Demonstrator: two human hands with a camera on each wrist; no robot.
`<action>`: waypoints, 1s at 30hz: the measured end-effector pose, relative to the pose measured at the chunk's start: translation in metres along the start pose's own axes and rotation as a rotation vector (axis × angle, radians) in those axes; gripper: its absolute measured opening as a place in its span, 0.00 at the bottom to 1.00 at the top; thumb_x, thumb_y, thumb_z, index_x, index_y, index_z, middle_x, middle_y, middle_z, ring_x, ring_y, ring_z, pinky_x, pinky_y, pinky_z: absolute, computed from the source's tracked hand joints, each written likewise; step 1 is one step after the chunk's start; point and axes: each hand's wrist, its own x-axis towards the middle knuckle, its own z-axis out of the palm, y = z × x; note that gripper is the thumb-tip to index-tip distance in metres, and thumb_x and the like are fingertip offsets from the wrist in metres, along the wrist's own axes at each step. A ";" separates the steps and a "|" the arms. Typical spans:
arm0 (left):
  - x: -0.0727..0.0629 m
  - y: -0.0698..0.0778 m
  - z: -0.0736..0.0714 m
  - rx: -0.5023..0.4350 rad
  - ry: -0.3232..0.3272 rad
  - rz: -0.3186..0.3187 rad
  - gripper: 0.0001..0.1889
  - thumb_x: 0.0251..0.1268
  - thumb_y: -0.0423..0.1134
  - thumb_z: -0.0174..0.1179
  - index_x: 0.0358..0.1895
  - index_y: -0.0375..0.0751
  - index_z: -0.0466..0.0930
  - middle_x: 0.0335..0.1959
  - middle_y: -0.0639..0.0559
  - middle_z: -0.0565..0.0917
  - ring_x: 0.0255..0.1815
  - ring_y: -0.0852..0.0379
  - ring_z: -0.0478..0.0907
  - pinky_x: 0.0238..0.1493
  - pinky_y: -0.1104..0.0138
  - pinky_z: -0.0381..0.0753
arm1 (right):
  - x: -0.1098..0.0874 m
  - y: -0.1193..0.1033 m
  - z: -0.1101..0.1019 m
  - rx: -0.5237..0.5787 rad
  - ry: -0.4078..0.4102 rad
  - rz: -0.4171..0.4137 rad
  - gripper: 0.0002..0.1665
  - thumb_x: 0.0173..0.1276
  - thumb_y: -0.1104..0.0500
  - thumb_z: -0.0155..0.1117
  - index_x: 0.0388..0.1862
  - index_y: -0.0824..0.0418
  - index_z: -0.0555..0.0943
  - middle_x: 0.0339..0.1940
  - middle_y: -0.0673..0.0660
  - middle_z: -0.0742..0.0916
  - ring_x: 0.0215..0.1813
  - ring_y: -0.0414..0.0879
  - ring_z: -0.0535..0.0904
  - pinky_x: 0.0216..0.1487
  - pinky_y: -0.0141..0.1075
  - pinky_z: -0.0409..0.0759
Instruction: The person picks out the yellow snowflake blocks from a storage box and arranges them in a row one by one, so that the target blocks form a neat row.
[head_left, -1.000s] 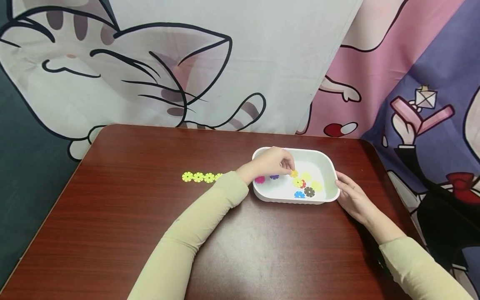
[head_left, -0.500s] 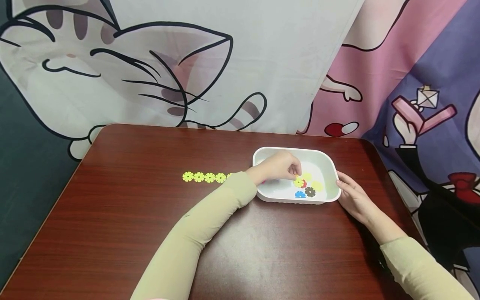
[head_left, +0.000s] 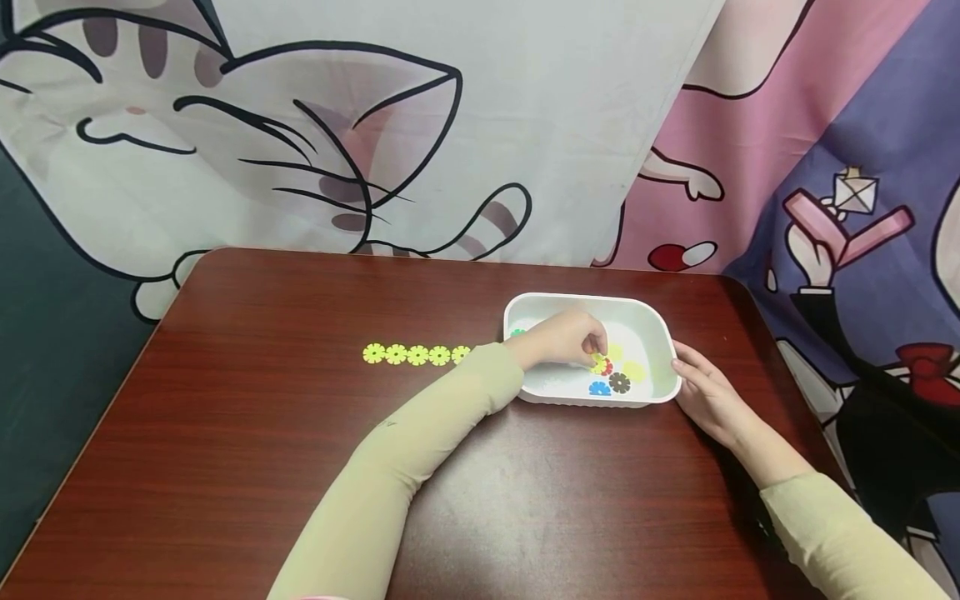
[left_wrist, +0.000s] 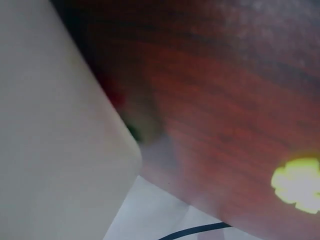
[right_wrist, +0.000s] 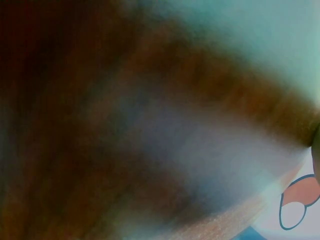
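Observation:
A white plastic tray (head_left: 660, 333) stands toward the back right of the table, with several flower-shaped plastic discs inside. My left hand (head_left: 566, 337) reaches into it, fingers curled down at a yellow flower disc (head_left: 599, 365) that they appear to pinch. The fingertips partly cover that disc. Close by lie a black flower disc (head_left: 619, 382), a blue one (head_left: 599, 388) and a pale yellow one (head_left: 633, 372). At the tray's right end my right hand (head_left: 708, 398) holds the rim, its thumb on the edge. Both wrist views are mostly blocked or blurred.
A row of yellow flower discs (head_left: 417, 355) lies on the brown table (head_left: 300, 433), left of the tray; the left sleeve (head_left: 450, 425) covers its right end. A printed curtain (head_left: 570, 125) hangs directly behind the table.
My left hand has moved slightly right and down within the tray, onto the yellow disc. The sleeve uncovers more of the yellow row. My right hand stays at the tray's rim.

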 end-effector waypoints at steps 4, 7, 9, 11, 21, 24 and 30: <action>0.000 -0.002 0.002 0.015 0.004 -0.013 0.10 0.66 0.29 0.72 0.49 0.36 0.90 0.46 0.46 0.92 0.47 0.56 0.85 0.51 0.77 0.78 | 0.001 -0.001 0.001 -0.003 -0.001 0.000 0.26 0.88 0.68 0.36 0.71 0.52 0.76 0.65 0.45 0.86 0.65 0.34 0.81 0.65 0.25 0.77; 0.002 -0.003 0.004 0.042 0.009 -0.012 0.09 0.66 0.30 0.72 0.48 0.37 0.90 0.45 0.47 0.91 0.46 0.57 0.84 0.51 0.77 0.78 | 0.001 -0.001 0.001 -0.002 -0.003 0.002 0.26 0.88 0.68 0.36 0.71 0.52 0.76 0.66 0.45 0.86 0.66 0.34 0.81 0.65 0.25 0.77; 0.003 -0.003 0.006 0.064 0.004 -0.011 0.09 0.67 0.32 0.72 0.49 0.38 0.90 0.45 0.48 0.91 0.46 0.59 0.84 0.51 0.77 0.78 | 0.001 -0.001 0.001 -0.003 -0.005 0.005 0.27 0.88 0.68 0.35 0.71 0.52 0.76 0.66 0.45 0.86 0.66 0.33 0.81 0.65 0.25 0.77; 0.003 -0.003 0.007 0.086 -0.005 -0.010 0.10 0.67 0.33 0.72 0.49 0.39 0.90 0.44 0.49 0.91 0.45 0.60 0.82 0.51 0.77 0.77 | 0.001 -0.001 0.000 -0.004 -0.005 0.009 0.27 0.88 0.68 0.35 0.71 0.52 0.76 0.66 0.44 0.86 0.66 0.33 0.81 0.65 0.25 0.77; 0.006 -0.003 0.010 0.139 -0.033 -0.016 0.11 0.66 0.36 0.74 0.50 0.42 0.90 0.44 0.51 0.89 0.46 0.61 0.81 0.53 0.75 0.77 | 0.000 -0.001 0.001 0.009 -0.006 0.012 0.27 0.88 0.68 0.35 0.71 0.52 0.76 0.66 0.45 0.86 0.67 0.33 0.81 0.66 0.25 0.76; 0.007 -0.004 0.011 0.144 -0.034 -0.021 0.11 0.66 0.36 0.74 0.50 0.42 0.90 0.45 0.52 0.89 0.46 0.62 0.80 0.54 0.75 0.77 | 0.000 -0.002 0.002 0.012 -0.007 0.010 0.27 0.88 0.68 0.35 0.72 0.52 0.76 0.66 0.45 0.86 0.67 0.33 0.81 0.66 0.25 0.76; 0.007 -0.004 0.012 0.143 -0.033 -0.014 0.12 0.65 0.36 0.75 0.51 0.42 0.90 0.45 0.51 0.90 0.47 0.60 0.81 0.55 0.73 0.77 | 0.000 -0.002 0.002 0.006 -0.005 0.013 0.27 0.88 0.68 0.34 0.72 0.52 0.76 0.66 0.44 0.86 0.67 0.32 0.80 0.66 0.25 0.75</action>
